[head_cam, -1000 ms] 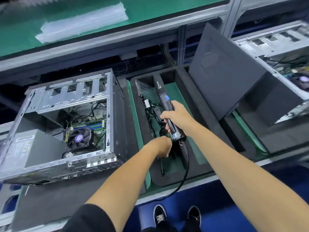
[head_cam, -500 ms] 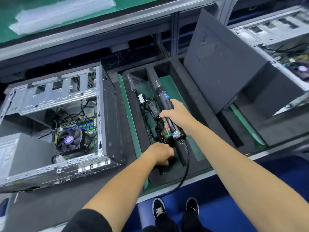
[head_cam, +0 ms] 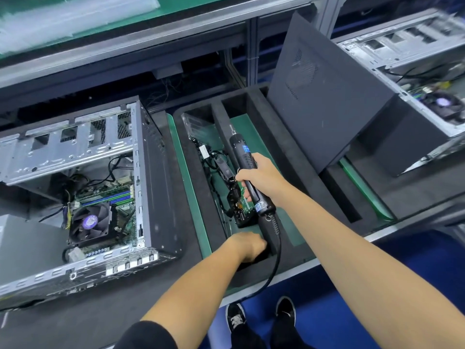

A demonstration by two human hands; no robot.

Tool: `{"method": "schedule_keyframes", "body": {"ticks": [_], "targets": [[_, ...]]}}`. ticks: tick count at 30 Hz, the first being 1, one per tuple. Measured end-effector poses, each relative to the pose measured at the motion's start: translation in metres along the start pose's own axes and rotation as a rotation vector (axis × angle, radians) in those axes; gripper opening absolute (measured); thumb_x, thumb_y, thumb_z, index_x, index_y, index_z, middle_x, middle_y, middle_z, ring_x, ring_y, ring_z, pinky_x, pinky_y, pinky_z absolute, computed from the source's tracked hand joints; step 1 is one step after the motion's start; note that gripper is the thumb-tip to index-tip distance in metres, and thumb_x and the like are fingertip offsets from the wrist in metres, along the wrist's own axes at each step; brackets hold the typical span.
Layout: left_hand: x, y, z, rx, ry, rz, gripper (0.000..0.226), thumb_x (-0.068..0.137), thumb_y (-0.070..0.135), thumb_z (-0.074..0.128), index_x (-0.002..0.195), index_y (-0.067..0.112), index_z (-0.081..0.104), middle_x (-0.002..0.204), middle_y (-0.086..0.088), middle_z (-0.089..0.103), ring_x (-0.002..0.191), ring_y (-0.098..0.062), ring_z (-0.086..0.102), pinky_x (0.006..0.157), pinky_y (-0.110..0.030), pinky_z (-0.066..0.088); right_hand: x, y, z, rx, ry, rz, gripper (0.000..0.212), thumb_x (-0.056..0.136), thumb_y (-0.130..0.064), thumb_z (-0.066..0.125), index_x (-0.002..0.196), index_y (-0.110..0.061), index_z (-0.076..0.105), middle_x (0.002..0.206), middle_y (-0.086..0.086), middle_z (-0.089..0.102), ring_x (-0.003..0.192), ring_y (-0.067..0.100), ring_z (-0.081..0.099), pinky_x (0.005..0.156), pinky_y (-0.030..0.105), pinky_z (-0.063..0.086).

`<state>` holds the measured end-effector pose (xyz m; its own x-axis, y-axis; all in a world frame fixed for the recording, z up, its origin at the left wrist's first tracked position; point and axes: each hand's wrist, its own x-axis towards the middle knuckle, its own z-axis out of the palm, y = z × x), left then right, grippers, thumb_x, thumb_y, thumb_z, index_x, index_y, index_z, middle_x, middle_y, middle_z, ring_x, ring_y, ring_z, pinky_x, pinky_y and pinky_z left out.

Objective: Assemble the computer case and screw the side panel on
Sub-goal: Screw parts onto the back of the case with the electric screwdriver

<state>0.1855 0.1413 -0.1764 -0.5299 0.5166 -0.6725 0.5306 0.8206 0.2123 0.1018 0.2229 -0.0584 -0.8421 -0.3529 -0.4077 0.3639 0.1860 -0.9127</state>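
Left hand (head_cam: 247, 245) has moved nearer along the foam tray (head_cam: 312, 157); its fingers are hidden, grip indeterminate. Right hand (head_cam: 261, 176) grips the electric screwdriver (head_cam: 247, 167).

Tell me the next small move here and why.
Probably lift the left hand out of the foam tray with whatever it picked, likely screws. The right hand grips the electric screwdriver, the computer case lies open, and the side panel leans unmounted.

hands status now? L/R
Left hand: reaching into the foam tray; fingers hidden, cannot tell.
Right hand: gripping the screwdriver.
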Motion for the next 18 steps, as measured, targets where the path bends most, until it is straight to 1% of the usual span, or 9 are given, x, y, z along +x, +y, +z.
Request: {"method": "schedule_keyframes", "body": {"ticks": [2, 4, 7, 8, 10, 12, 16, 17, 18], "targets": [[0.0007, -0.0005, 0.0002, -0.023, -0.032, 0.002, 0.030, 0.087, -0.006, 0.046, 0.116, -0.003, 0.053, 0.119, -0.022, 0.056, 0.105, -0.038, 0.055, 0.076, -0.038, 0.043, 0.0006, 0.0008, -0.0012, -0.011, 0.003, 0.009, 0.028, 0.084, -0.005, 0.063, 0.107, -0.008, 0.048, 0.079, 0.007, 0.057, 0.045, 0.021, 0.054, 0.047, 0.031, 0.049], [0.0011, -0.0012, -0.0005, -0.033, -0.059, 0.001, 0.033, 0.087, -0.007, 0.047, 0.119, -0.003, 0.052, 0.121, -0.021, 0.054, 0.106, -0.036, 0.055, 0.075, -0.036, 0.042, 0.0020, 0.0012, -0.0012, -0.021, 0.003, 0.025, 0.037, 0.085, -0.007, 0.063, 0.117, -0.008, 0.045, 0.084, 0.007, 0.055, 0.046, 0.021, 0.055, 0.048, 0.030, 0.049], [0.0004, -0.0017, -0.0013, -0.039, -0.067, 0.000, 0.033, 0.086, -0.007, 0.048, 0.119, -0.002, 0.053, 0.120, -0.019, 0.054, 0.103, -0.035, 0.055, 0.069, -0.033, 0.038, 0.0037, 0.0023, -0.0006, -0.031, -0.006, 0.038, 0.048, 0.086, -0.008, 0.063, 0.123, -0.021, 0.037, 0.089, 0.001, 0.053, 0.045, 0.019, 0.057, 0.048, 0.028, 0.049], [0.0002, -0.0017, -0.0008, -0.041, -0.068, 0.000, 0.032, 0.086, -0.007, 0.048, 0.118, -0.002, 0.053, 0.119, -0.020, 0.055, 0.102, -0.035, 0.055, 0.069, -0.033, 0.038, 0.0036, 0.0024, -0.0003, -0.030, -0.006, 0.036, 0.048, 0.086, -0.008, 0.063, 0.124, -0.021, 0.037, 0.088, 0.001, 0.053, 0.045, 0.019, 0.057, 0.047, 0.027, 0.049], [0.0001, -0.0005, -0.0003, -0.031, -0.068, -0.005, 0.031, 0.086, -0.007, 0.047, 0.116, -0.003, 0.054, 0.117, -0.021, 0.055, 0.101, -0.036, 0.056, 0.070, -0.035, 0.039, 0.0030, 0.0026, -0.0001, -0.021, -0.001, 0.030, 0.047, 0.086, -0.007, 0.063, 0.128, -0.012, 0.041, 0.084, 0.005, 0.055, 0.043, 0.019, 0.055, 0.046, 0.028, 0.048], [-0.0005, 0.0012, 0.0003, -0.012, -0.064, -0.008, 0.029, 0.086, -0.007, 0.048, 0.114, -0.003, 0.055, 0.115, -0.022, 0.056, 0.099, -0.037, 0.056, 0.069, -0.035, 0.039, 0.0023, 0.0027, 0.0000, -0.013, -0.001, 0.029, 0.044, 0.086, -0.007, 0.063, 0.126, -0.007, 0.043, 0.079, 0.008, 0.056, 0.043, 0.020, 0.054, 0.047, 0.030, 0.048], [-0.0041, 0.0015, -0.0008, -0.025, -0.060, -0.008, 0.027, 0.086, -0.007, 0.047, 0.111, -0.003, 0.055, 0.111, -0.022, 0.056, 0.095, -0.036, 0.056, 0.067, -0.035, 0.040, 0.0007, 0.0019, 0.0017, -0.012, 0.007, 0.035, 0.056, 0.087, -0.006, 0.062, 0.137, -0.007, 0.039, 0.077, 0.006, 0.058, 0.044, 0.020, 0.054, 0.047, 0.029, 0.048], [-0.0058, 0.0020, -0.0031, -0.041, -0.060, -0.010, 0.024, 0.085, -0.006, 0.048, 0.108, -0.002, 0.056, 0.110, -0.021, 0.056, 0.093, -0.036, 0.056, 0.066, -0.035, 0.041, 0.0006, 0.0020, 0.0017, -0.015, 0.009, 0.036, 0.056, 0.087, -0.006, 0.062, 0.138, -0.007, 0.039, 0.077, 0.005, 0.058, 0.044, 0.019, 0.054, 0.046, 0.029, 0.048], [-0.0062, 0.0021, -0.0054, -0.064, -0.059, -0.019, 0.017, 0.084, -0.005, 0.050, 0.100, -0.001, 0.056, 0.107, -0.021, 0.056, 0.088, -0.035, 0.056, 0.064, -0.035, 0.043, 0.0002, 0.0019, 0.0015, -0.015, 0.009, 0.035, 0.055, 0.087, -0.006, 0.063, 0.136, -0.007, 0.040, 0.077, 0.006, 0.058, 0.044, 0.020, 0.054, 0.046, 0.029, 0.048]]}}
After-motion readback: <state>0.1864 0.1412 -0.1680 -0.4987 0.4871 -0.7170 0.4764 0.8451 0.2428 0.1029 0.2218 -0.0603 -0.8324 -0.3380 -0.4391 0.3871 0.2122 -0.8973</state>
